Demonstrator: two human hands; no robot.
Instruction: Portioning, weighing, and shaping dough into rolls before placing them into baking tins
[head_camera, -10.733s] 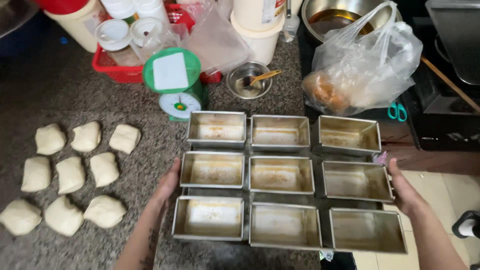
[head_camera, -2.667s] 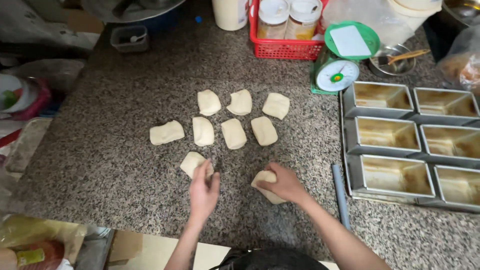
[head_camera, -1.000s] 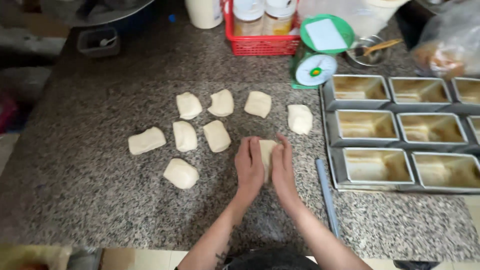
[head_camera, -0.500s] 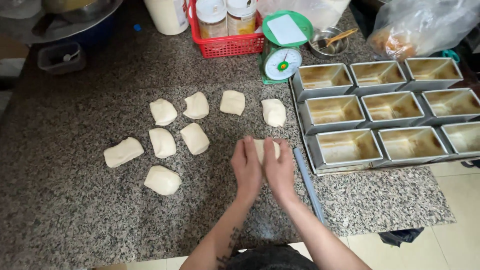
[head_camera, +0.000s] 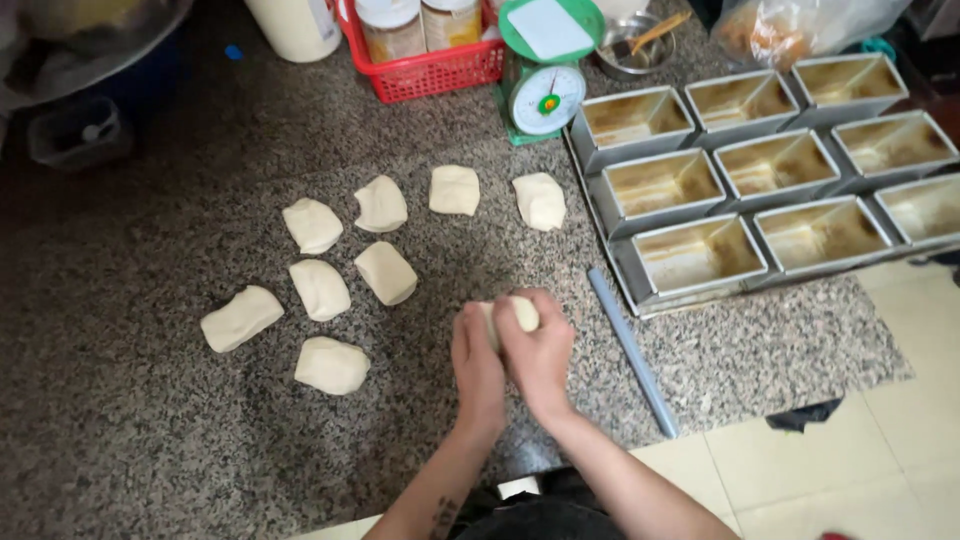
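Both hands cup one pale dough piece (head_camera: 522, 311) on the speckled granite counter (head_camera: 150, 430). My left hand (head_camera: 477, 365) presses its left side and my right hand (head_camera: 538, 352) wraps over its right side. Several other dough pieces lie to the left and beyond, such as one (head_camera: 330, 365) near the left hand and another (head_camera: 540, 200) farther back. A set of greased metal loaf tins (head_camera: 700, 255) sits to the right.
A grey rod (head_camera: 632, 350) lies on the counter just right of my hands. Behind are a green kitchen scale (head_camera: 545, 95), a red basket with jars (head_camera: 425, 70), a small metal bowl (head_camera: 630, 45) and a plastic bag (head_camera: 790, 30). The counter edge runs close to me, tiled floor at right.
Both hands have stayed closed around the same dough piece, working it on the counter. The view has shifted, so the tins sit farther right. Earlier the hands were apart on two pieces.
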